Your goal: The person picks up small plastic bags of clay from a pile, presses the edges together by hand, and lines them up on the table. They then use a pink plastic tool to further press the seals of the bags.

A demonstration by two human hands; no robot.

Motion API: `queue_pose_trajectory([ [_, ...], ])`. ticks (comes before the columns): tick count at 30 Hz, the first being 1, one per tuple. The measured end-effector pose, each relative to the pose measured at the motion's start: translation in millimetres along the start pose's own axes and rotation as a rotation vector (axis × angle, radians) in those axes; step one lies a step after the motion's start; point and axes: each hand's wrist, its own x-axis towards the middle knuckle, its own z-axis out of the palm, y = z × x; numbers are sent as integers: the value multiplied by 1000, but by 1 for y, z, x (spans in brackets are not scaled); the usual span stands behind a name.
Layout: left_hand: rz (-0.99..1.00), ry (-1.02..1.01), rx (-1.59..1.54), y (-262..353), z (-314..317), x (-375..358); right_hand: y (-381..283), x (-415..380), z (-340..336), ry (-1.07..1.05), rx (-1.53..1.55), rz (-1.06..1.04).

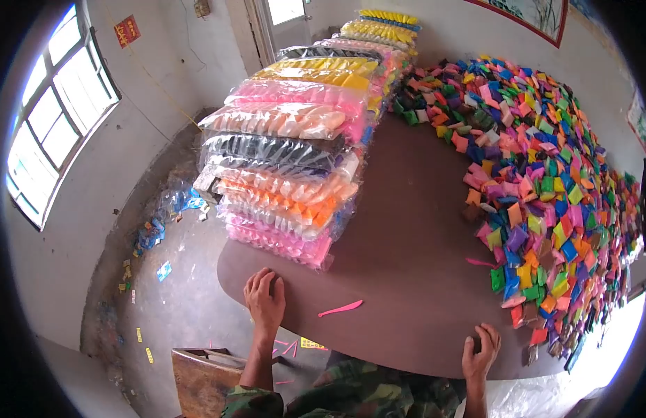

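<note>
From the head view, I see a person at the brown table (406,209), with both hands at its near side. The left hand (265,303) rests on the rim, just in front of the tall stack of bags (285,125). Its fingers are a bit bent and loosely set, with the thumb apart, and they pinch nothing that I can see. The right hand (481,354) is near the rim too, close to the big heap of packets (546,202). Its fingers curl in, with the thumb off to one side, and I see nothing in them. I can't tell how hard either hand pushes down. The pink stick (340,308) lies flat on the table between the hands, nearer the left one. To rest here well, I think the hands should be light and slow. The bags look slick, so a bump might make the stack slide. Some packets sit right by the table's side, so an elbow could knock them down. The stick is thin, so fingertips should suit it best.
</note>
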Motion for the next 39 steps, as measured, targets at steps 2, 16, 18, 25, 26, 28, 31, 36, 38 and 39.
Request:
queue_pose_trajectory([
  [2,4,4,3,1,0,0,1,0,0,2,-10,-1],
  [16,29,-6,25,3,1,2,5,0,0,11,6,4],
  [18,30,-3,36,1,4,2,4,0,0,21,18,0],
  [25,129,-33,75,-20,13,-2,-2,3,-11,83,73,-22],
  [26,120,-41,81,-22,15,-3,-6,5,-14,92,74,2],
  [28,159,10,49,-29,22,-6,-2,4,-14,106,101,18],
  [31,168,-90,101,-32,21,-3,6,1,-18,97,134,14],
  [36,197,-159,173,-38,16,3,8,-4,-18,88,210,29],
  [38,224,-187,186,-44,16,6,10,-6,-17,113,225,12],
  [39,229,-206,195,-46,16,8,12,-7,-16,119,234,4],
])
